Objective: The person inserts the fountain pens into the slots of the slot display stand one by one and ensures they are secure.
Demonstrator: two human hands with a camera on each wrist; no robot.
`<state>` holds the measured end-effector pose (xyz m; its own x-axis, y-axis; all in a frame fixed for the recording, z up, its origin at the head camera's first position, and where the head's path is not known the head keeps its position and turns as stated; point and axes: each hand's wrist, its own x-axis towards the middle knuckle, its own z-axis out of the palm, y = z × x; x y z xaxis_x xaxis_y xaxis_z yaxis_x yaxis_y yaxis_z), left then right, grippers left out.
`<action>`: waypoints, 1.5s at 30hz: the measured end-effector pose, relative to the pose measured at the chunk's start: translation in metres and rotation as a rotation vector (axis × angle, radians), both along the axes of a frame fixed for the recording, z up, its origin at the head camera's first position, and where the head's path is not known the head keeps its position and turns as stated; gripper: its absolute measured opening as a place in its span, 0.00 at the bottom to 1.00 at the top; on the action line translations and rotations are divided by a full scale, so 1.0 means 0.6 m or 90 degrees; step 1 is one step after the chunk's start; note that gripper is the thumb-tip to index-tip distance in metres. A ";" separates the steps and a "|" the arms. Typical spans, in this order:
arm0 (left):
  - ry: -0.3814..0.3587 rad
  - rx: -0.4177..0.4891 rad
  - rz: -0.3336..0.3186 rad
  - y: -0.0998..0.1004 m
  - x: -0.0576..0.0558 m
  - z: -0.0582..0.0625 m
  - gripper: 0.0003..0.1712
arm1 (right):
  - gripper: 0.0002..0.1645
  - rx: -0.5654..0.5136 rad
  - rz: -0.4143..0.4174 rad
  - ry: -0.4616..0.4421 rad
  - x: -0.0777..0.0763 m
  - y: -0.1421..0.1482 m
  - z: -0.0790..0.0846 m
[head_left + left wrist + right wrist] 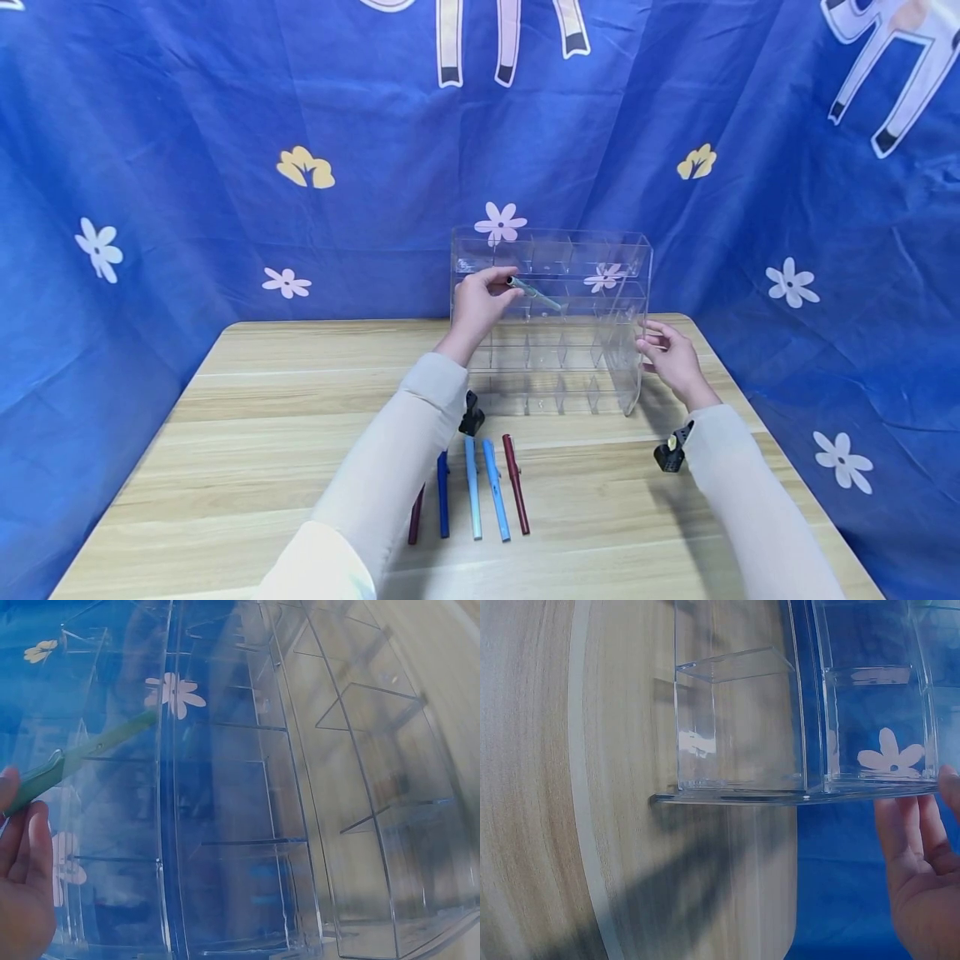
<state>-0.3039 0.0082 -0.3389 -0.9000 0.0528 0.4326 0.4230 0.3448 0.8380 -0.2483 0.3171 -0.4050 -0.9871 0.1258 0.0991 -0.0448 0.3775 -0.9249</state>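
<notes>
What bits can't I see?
Head view: top of the leftmost pen, behind the left sleeve.
Head view: most of the middle animal, past the top edge.
Left wrist view: some of left hand, cut by left edge.
Right wrist view: some of right hand, cut by right edge.

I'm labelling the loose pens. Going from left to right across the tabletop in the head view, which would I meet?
Maroon pen, dark blue pen, pale blue pen, brighter blue pen, dark red pen.

The wooden table [300, 417] bears five pens [473, 492] nearer me than my left hand [476, 308], a clear rack [545, 358] beside my right hand [675, 360].
</notes>
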 end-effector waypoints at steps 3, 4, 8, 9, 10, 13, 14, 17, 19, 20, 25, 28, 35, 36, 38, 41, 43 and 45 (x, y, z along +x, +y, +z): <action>-0.007 0.024 -0.014 -0.001 0.000 0.000 0.22 | 0.27 -0.002 -0.001 0.000 0.000 0.000 0.000; -0.005 0.030 -0.018 -0.002 0.000 -0.001 0.22 | 0.27 -0.003 -0.001 0.000 0.000 0.000 0.001; 0.005 0.036 -0.033 -0.006 -0.003 -0.002 0.20 | 0.26 0.001 0.000 0.003 0.002 0.000 0.001; 0.008 0.035 -0.034 -0.006 -0.003 -0.003 0.19 | 0.26 0.001 0.001 0.003 0.002 0.000 0.001; 0.012 0.033 -0.034 -0.007 -0.004 -0.003 0.18 | 0.26 0.002 0.001 0.003 0.002 0.000 0.001; 0.022 0.019 -0.022 -0.007 -0.005 -0.004 0.16 | 0.27 0.001 0.003 0.003 0.002 0.000 0.000; 0.025 0.014 -0.016 -0.007 -0.005 -0.003 0.15 | 0.27 -0.001 0.003 0.002 0.002 0.000 0.000; 0.031 0.000 0.001 -0.006 -0.004 -0.002 0.14 | 0.27 -0.004 0.003 0.001 0.001 0.000 0.000; 0.032 -0.002 0.006 -0.006 -0.003 -0.002 0.13 | 0.27 -0.005 0.001 0.001 0.001 0.000 0.000; 0.034 -0.005 0.009 -0.006 -0.003 -0.002 0.13 | 0.27 -0.003 0.001 0.001 0.001 -0.001 0.000; 0.047 -0.009 0.023 -0.004 -0.002 -0.003 0.12 | 0.27 0.001 -0.002 -0.003 0.002 -0.001 0.001; 0.051 -0.012 0.033 -0.003 -0.003 -0.004 0.12 | 0.27 0.000 -0.001 -0.002 0.002 -0.001 0.001; 0.043 -0.014 0.041 -0.002 -0.001 -0.004 0.13 | 0.27 0.001 0.001 0.003 0.002 -0.001 0.001; 0.043 -0.013 0.040 -0.002 -0.001 -0.004 0.13 | 0.27 -0.002 0.000 0.003 0.002 -0.001 0.001; 0.045 -0.013 0.039 -0.002 -0.001 -0.004 0.13 | 0.27 -0.004 0.001 0.003 0.002 -0.001 0.001; 0.042 -0.005 0.031 -0.003 -0.001 -0.004 0.15 | 0.27 -0.009 0.002 0.003 0.002 -0.001 0.001; 0.032 0.010 0.021 -0.004 0.000 -0.004 0.16 | 0.27 -0.010 0.003 0.003 0.002 -0.001 0.002; 0.020 0.022 0.015 -0.007 0.001 -0.004 0.18 | 0.27 -0.009 0.004 0.002 0.003 -0.001 0.002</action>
<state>-0.3032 0.0038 -0.3410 -0.8867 0.0159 0.4621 0.4416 0.3256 0.8360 -0.2464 0.3166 -0.4038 -0.9875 0.1206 0.1013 -0.0509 0.3642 -0.9299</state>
